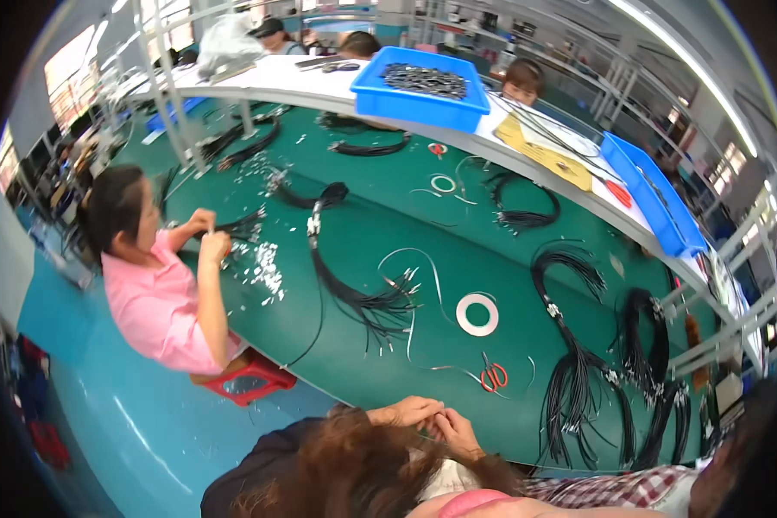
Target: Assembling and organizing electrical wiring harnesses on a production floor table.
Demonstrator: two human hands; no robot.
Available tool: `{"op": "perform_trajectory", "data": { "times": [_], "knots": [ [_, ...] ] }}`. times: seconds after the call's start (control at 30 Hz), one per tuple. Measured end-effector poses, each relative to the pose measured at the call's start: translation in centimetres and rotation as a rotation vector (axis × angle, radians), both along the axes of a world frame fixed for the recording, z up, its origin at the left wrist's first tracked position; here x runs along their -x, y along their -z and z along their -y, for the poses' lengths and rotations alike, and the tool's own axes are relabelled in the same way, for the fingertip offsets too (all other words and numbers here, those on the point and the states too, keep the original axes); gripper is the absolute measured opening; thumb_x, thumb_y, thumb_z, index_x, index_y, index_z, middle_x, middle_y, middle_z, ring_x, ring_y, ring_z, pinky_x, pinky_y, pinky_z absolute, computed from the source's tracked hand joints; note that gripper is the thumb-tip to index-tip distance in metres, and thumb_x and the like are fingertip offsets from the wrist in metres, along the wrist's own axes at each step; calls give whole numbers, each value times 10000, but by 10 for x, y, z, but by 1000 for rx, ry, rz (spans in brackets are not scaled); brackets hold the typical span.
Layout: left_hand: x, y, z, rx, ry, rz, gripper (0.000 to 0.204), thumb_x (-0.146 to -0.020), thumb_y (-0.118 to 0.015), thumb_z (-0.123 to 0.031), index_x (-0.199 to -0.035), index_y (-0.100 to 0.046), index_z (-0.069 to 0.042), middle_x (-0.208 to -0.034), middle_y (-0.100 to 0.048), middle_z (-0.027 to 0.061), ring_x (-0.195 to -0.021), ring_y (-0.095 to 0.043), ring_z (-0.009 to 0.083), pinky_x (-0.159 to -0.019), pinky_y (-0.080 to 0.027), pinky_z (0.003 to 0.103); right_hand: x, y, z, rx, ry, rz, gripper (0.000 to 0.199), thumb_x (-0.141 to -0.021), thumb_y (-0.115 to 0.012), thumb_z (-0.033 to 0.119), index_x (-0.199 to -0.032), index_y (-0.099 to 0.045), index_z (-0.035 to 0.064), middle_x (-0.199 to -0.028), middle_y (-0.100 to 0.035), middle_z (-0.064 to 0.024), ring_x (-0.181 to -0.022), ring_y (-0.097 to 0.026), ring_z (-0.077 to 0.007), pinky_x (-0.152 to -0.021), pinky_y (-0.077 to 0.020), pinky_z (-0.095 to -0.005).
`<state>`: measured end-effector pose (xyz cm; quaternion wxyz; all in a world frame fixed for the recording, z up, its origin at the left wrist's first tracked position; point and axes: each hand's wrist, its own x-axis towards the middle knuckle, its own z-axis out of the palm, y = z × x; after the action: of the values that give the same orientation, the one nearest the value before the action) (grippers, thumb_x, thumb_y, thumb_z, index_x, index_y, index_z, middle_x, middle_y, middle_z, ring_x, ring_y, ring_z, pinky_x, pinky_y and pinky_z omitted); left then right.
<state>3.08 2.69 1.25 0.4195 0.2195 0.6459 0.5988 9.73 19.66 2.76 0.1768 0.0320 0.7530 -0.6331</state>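
Note:
At the near edge of the green table, my left hand [405, 411] and my right hand [458, 435] meet, fingertips together. Both are closed, and whatever they may pinch is too small to make out. Just beyond them lie red-handled scissors [494, 377], blades pointing away. A flat roll of white tape [477, 314] rests farther out, with a thin pale strip [440, 366] curling across the table nearby. To the left, a tied bundle of black cables [341, 285] fans out into loose ends. Another black cable bundle [570, 388] spreads on the right.
A person in pink [160, 302] works with black cables at the left, near scattered white bits [266, 272], on a red stool [249, 380]. A raised white shelf [293, 76] carries blue trays [421, 86]. Checked cloth [617, 489] shows lower right.

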Motion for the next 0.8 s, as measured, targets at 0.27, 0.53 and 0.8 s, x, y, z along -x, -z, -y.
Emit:
{"op": "perform_trajectory", "data": {
  "times": [0.27, 0.53, 0.8],
  "knots": [
    [12, 3, -36, -149, 191, 101, 525, -949, -371, -480, -1028, -612, -21, -843, -658, 69, -634, -582, 130, -585, -478, 265, -8, 19, -29, -757, -105, -133, 337, -946, -416, 300, -903, -564, 0, -616, -604, -177, -565, -618, -307, -500, -454, -417],
    [24, 8, -22, -251, 63, 118, 517, -934, -416, -490, -1090, -578, -24, -860, -656, 84, -655, -589, 130, -614, -483, 253, 19, 36, -46, -663, -306, -35, 626, -948, -144, 489, -1030, -571, 39, -862, -609, -285, -879, -557, -471, -720, -413, -511],
    [25, -14, 11, -323, 146, 421, 506, -933, -441, -472, -1159, -537, -29, -860, -652, 100, -667, -584, 126, -657, -490, 237, 8, 7, -14, -1044, -270, -601, 310, -924, -441, 310, -801, -482, 29, -596, -591, -192, -538, -604, -351, -472, -450, -468]
  ]
}}
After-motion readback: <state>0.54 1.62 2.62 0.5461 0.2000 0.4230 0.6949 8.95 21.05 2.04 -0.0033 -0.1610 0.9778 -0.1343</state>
